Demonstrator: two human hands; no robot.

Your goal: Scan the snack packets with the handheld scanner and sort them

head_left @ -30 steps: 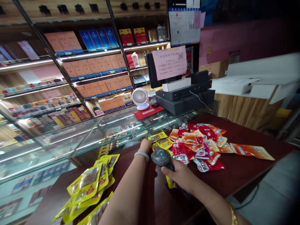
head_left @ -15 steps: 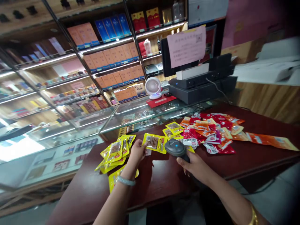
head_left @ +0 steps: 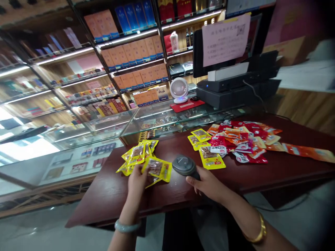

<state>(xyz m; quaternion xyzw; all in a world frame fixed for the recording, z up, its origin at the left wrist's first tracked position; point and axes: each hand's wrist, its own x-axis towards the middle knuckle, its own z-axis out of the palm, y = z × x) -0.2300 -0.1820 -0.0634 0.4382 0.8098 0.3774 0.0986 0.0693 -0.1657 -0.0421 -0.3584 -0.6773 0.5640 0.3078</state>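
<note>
My left hand [head_left: 137,179] pinches the left end of a yellow snack packet [head_left: 158,168] with a clear window showing brown food. That packet is held over another yellow packet, partly hidden beneath it, beside a loose pile of yellow packets [head_left: 137,153]. In my right hand [head_left: 209,183] is a dark grey barcode scanner [head_left: 184,165], its head close to the right end of the held packet. Right of the scanner, a few more yellow packets [head_left: 211,158] lie against a heap of red and orange snack packets [head_left: 235,137].
A dark red-brown table [head_left: 104,200] carries the packets. Behind it stand a glass display counter [head_left: 159,116], a round white device [head_left: 179,89] on a red mat, and a monitor with a pink paper sign [head_left: 225,40] above a black till [head_left: 235,92]. Stocked shelves line the back.
My left hand has moved left with the yellow packet, toward the left pile. The scanner in my right hand has shifted slightly left, and the camera view has shifted.
</note>
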